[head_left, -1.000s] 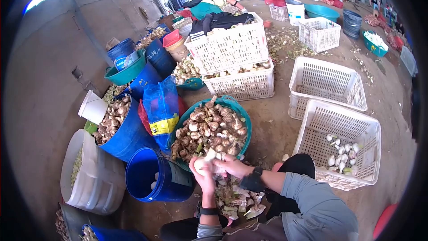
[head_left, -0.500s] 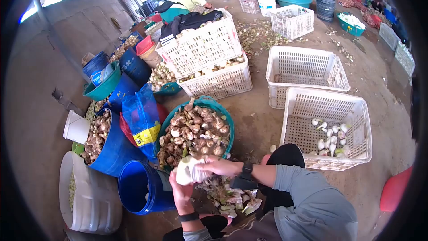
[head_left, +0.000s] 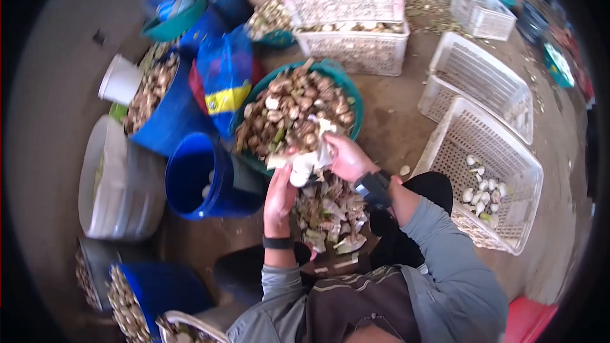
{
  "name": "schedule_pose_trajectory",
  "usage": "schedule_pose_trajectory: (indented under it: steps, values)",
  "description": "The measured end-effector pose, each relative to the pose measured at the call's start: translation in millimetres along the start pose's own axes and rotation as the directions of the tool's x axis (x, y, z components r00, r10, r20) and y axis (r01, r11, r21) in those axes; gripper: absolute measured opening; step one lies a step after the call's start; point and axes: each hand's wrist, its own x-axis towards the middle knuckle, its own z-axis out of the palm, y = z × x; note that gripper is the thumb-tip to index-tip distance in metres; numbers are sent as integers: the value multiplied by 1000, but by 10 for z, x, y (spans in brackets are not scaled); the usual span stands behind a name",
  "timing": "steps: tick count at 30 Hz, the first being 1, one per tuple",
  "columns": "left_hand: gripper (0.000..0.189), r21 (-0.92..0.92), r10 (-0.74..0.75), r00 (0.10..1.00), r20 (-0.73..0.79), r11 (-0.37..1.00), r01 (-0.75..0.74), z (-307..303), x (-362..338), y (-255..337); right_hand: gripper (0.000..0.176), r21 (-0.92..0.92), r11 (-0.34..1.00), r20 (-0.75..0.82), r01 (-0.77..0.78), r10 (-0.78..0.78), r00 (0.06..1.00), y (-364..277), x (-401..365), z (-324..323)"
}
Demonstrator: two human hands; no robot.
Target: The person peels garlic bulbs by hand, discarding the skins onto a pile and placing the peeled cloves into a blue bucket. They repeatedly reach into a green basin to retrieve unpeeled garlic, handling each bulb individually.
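My left hand (head_left: 280,192) is closed around the stem end of a white garlic bulb (head_left: 300,174), just over the near rim of a green tub (head_left: 359,117). Pinched in the fingers of my right hand (head_left: 348,157) are pale garlic skins (head_left: 325,146), beside the bulb and partly joined to it. Brownish unpeeled garlic bulbs (head_left: 295,105) fill the tub. Loose peelings (head_left: 333,213) lie heaped on the ground below my hands.
A white crate (head_left: 530,216) at the right holds several peeled bulbs (head_left: 486,194). Another crate (head_left: 467,67) stands behind it. To the left are a blue bucket (head_left: 190,206) with white bulbs inside and a large translucent tub (head_left: 130,216). Stacked crates (head_left: 356,51) stand at the back.
The camera view has tilted down. My right hand has drawn apart to the right, pulling skins away from the bulb, and a smooth white surface now shows on it.
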Motion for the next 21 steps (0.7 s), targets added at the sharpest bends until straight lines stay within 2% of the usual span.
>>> schedule_pose_trajectory:
  steps: [2,4,6,8,9,10,11,12,14,15,16,17,18,19,20,21]
  values:
    - [34,-293,-114,980,-163,954,62,-11,44,-149,20,-72,994,-36,85,-88,995,128,101,-83]
    - [35,-497,-274,906,-322,864,85,-27,71,-275,24,-74,994,19,85,-84,996,5,-42,218]
    - [38,-751,-176,966,-189,660,-26,-49,65,-253,25,34,994,250,99,-105,963,-307,-61,157]
    - [37,-793,-138,953,-269,593,-138,-270,111,-226,24,-139,965,106,221,-207,973,-567,-133,101]
    - [37,-786,-122,944,-307,592,-180,-338,121,-201,24,-122,976,132,181,-164,977,-528,-71,-46]
    - [37,-775,-110,934,-340,595,-213,-391,129,-184,24,-450,893,-45,-4,-18,999,-377,-29,-190]
    - [37,-787,-94,943,-318,582,-207,-420,136,-173,21,-938,310,170,158,12,985,-189,12,-443]
    - [37,-789,-105,943,-317,581,-201,-436,105,-168,18,-833,-436,287,341,186,940,-23,-1,-661]
    - [38,-803,-125,954,-274,575,-155,-402,131,-112,14,-553,-782,130,288,260,957,120,-13,-606]
    - [39,-772,-143,942,-303,617,-154,-379,122,-106,18,-748,-594,314,295,75,947,160,-1,-390]
    - [39,-772,-153,938,-310,616,-154,-411,90,-125,16,-827,-487,350,281,-55,935,187,95,-192]
    - [37,-715,-188,936,-299,693,-89,-432,83,-146,12,-922,-228,362,314,-213,907,170,71,205]
    - [36,-653,-219,933,-284,757,-21,-433,108,-171,12,-922,-233,358,309,-214,909,195,124,340]
    - [30,-533,-217,907,-360,846,-9,-378,119,-210,11,-891,-103,454,442,-173,874,202,180,429]
    - [27,-425,-174,919,-354,905,7,-261,125,-196,11,-831,37,545,555,-147,826,185,222,447]
    - [27,-385,-149,923,-355,923,0,-280,145,-216,11,-836,35,537,547,-150,830,157,263,405]
